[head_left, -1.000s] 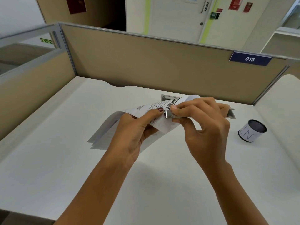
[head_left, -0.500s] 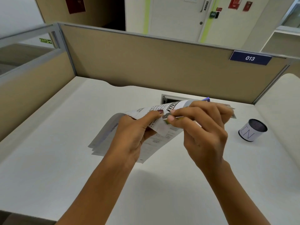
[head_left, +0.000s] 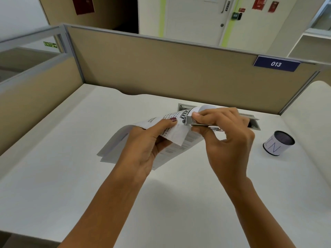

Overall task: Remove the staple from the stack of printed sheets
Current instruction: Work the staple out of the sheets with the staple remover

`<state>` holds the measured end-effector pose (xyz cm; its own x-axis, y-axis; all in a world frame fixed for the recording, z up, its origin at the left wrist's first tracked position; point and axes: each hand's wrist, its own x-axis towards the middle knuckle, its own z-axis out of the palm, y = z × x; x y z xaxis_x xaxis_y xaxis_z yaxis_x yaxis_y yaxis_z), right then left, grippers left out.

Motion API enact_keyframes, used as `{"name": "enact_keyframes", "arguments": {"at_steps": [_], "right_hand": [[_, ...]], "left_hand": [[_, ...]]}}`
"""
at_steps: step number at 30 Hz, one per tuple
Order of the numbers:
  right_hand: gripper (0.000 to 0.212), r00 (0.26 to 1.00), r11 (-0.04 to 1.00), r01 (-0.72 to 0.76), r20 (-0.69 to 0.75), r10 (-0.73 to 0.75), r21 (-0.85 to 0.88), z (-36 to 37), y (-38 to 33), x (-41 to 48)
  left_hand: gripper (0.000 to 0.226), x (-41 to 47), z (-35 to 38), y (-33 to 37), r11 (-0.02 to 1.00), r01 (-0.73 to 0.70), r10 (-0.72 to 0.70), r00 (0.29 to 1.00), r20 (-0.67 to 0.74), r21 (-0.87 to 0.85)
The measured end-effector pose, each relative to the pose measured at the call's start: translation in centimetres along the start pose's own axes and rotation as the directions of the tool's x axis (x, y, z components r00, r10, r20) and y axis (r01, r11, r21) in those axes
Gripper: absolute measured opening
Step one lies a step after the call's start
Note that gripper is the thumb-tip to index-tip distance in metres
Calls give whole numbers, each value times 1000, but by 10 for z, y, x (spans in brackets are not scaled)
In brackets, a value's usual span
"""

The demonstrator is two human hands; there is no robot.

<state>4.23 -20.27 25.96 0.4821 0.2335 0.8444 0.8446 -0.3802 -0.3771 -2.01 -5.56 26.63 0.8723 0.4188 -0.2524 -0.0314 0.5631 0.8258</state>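
Note:
A stack of printed sheets (head_left: 176,134) is lifted off the white desk (head_left: 71,172) at its near corner, the top pages curled back. My left hand (head_left: 148,142) pinches that corner, thumb on top of the print. My right hand (head_left: 227,138) grips a small silver metal stapler (head_left: 190,120) whose front end rests against the paper just right of my left thumb. The staple itself is too small to make out.
A small paper-wrapped cup (head_left: 278,143) with a dark opening stands at the right on the desk. A metal cable slot (head_left: 253,122) is set into the desk behind my hands. Beige partition walls (head_left: 161,68) close the back and left sides.
My right hand has rolled the silver tool so its broad face shows, and pressed it closer to my left thumb. The sheets stay held up at the corner.

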Motion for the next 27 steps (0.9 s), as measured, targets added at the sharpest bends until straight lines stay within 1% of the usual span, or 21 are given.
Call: {"name": "enact_keyframes", "arguments": {"at_steps": [4,9,12,15,18,20,23,27], "right_hand": [[6,999,1000,13,47,-11,-29,-1,-2,1],[2,995,994,82,56,-78,-75,-1,-3,1],[11,990,984,136,44,-131,-115,-1,-4,1],[22,985,979,174,10,-174,-110,-1,-6,1],[34,965,959,252,-46,-259,-129,0,-6,-1],[34,940,938,317,-87,-330,-141,1,-4,-2],[30,901,908,386,-145,-409,-164,3,1,-5],[26,852,882,437,-231,-469,-178,3,8,-13]], "left_hand": [[8,-1,1,-1,1000,-3,3,1000,1,31],[10,-3,4,-1,999,-4,4,1000,-1,39],[15,-3,5,-2,996,-11,12,1000,-14,84],[23,-5,5,-1,992,-14,19,999,-42,124],[15,-7,6,1,995,-8,11,1000,-29,101],[6,-10,6,2,993,-4,5,1000,-3,117],[9,-11,6,3,992,5,-7,1000,19,130],[13,-12,7,1,993,25,-27,1000,15,114]]}}
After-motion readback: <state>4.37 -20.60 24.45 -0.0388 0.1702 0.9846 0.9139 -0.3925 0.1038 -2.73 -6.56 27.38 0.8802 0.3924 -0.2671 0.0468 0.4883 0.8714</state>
